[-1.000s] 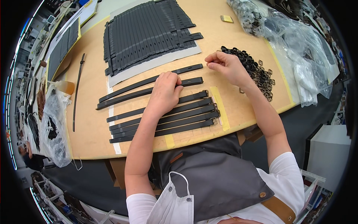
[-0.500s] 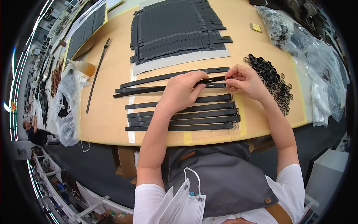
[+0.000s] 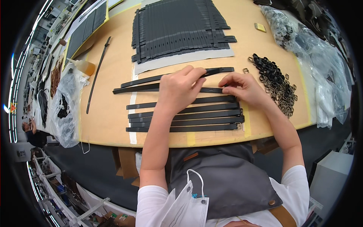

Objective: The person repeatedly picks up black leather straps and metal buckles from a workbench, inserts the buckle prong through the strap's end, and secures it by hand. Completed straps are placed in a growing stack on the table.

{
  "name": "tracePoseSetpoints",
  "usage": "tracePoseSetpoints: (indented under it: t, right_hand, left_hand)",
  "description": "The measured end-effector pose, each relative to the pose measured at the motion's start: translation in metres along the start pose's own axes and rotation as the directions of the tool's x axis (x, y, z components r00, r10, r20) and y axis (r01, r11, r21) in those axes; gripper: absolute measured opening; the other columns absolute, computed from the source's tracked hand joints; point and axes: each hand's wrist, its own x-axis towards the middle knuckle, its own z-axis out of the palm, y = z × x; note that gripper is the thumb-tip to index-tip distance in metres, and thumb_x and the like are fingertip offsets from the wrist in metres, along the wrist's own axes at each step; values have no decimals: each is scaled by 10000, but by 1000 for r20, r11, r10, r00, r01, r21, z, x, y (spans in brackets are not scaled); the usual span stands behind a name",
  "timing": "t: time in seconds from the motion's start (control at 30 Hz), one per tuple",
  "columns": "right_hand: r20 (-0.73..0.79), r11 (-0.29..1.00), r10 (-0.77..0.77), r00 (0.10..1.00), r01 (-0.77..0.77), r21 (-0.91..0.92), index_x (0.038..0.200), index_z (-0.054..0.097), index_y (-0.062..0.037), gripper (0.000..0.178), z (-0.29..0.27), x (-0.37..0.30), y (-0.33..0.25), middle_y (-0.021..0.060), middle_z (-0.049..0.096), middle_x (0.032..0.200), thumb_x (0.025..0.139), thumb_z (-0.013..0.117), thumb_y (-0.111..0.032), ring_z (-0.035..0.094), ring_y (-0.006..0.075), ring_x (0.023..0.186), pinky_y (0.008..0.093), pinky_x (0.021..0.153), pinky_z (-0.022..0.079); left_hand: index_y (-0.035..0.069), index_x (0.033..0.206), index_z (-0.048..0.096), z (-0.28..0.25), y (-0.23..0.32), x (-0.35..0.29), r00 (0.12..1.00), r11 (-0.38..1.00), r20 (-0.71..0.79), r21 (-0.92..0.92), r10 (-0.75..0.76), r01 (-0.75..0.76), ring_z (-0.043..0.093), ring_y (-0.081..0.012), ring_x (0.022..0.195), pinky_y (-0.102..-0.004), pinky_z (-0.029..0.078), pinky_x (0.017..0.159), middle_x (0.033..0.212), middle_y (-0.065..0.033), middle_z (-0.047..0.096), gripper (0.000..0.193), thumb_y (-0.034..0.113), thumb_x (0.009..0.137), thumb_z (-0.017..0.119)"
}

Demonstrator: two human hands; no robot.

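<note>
My left hand (image 3: 180,89) is closed, thumb and fingers pinching a black leather strap (image 3: 211,72) near its slotted end; part of it is covered by the fingers. My right hand (image 3: 245,89) has thumb and fingers bent together at the end of another black strap (image 3: 210,90), which runs left beneath my left hand. Whether a small part sits in the right fingertips is hidden. Toward me, several finished-looking straps with buckles (image 3: 211,113) lie side by side. Just beyond my right hand rests a loose metal buckle (image 3: 245,70).
A large stack of black straps (image 3: 174,30) lies at the back on white sheeting. Right stands a pile of black loops and buckles (image 3: 276,81), beside clear plastic bags (image 3: 317,72). On the left are a thin black rod (image 3: 99,73), a glue bottle (image 3: 86,67) and another plastic bag (image 3: 68,109).
My right hand has moved slightly down and left, and its fingers have curled over the lower strap's end. The raised strap end has gone from between my hands. A loose buckle now shows.
</note>
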Motion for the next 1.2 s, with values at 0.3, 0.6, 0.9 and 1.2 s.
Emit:
tracePoseSetpoints:
  t: [0.3, 0.6, 0.9, 1.2]
  right_hand:
    - [-120, 973, -11, 993, -17, -230, 1177, 710, 5, 196, -3, 7, 5, 56, 762, 1009, 986, 708, -42, 679, 96, 900, 270, 835, 553]
    - [33, 986, -79, 996, 83, -143, 1246, 670, 7, 253, 10, 4, 3, 71, 765, 1073, 1001, 692, -51, 708, 113, 983, 281, 878, 563]
    - [14, 807, 179, 984, -155, 570, 1300, 652, -22, 304, -19, 5, 16, 12, 715, 1076, 1035, 693, -165, 601, 60, 874, 201, 769, 499]
    - [48, 773, 122, 991, -126, 622, 1369, 628, -5, 397, -16, 2, 12, 11, 669, 981, 1022, 715, -177, 626, 74, 869, 229, 808, 522]
  left_hand:
    - [53, 985, 736, -5, -2, -1, 999, 994, 26, -102, -41, 44, 723, -212, 726, -300, 551, 597, 865, -64, 737, 177, 43, 832, 824]
    - [71, 981, 709, -4, -7, -2, 997, 998, -64, -59, -37, 33, 740, -222, 751, -318, 577, 644, 906, -45, 750, 184, 68, 819, 796]
    - [104, 1050, 764, 13, 0, -4, 987, 954, 129, -273, -92, 125, 738, -206, 758, -313, 576, 652, 919, -48, 757, 177, 131, 880, 807]
    - [64, 1056, 758, 17, 3, -3, 994, 949, 64, -298, -92, 107, 697, -117, 739, -253, 468, 566, 876, -35, 741, 223, 48, 847, 835]
